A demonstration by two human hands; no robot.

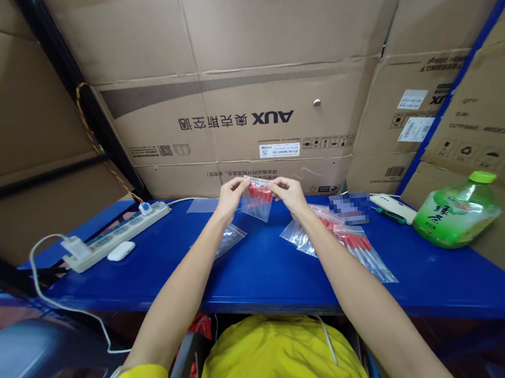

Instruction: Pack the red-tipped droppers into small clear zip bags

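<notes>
Between my two hands a clear zip bag (258, 207) hangs above the table, with several red-capped clear pieces inside it. My left hand (233, 192) pinches its top left corner. At the top right corner, my right hand (290, 193) pinches the same edge. Below my left forearm lies another clear plastic bag (229, 239), partly hidden by the arm. A pile of filled bags (358, 243) with red-capped pieces rests under and beside my right forearm, which covers part of it.
On the blue table (253, 279), a white power strip (117, 236) and a white earphone case (121, 251) lie at left. A green bottle (458, 212) stands tilted in view at right, near a pale flat device (394, 207). Cardboard panels (237, 46) wall the back and sides.
</notes>
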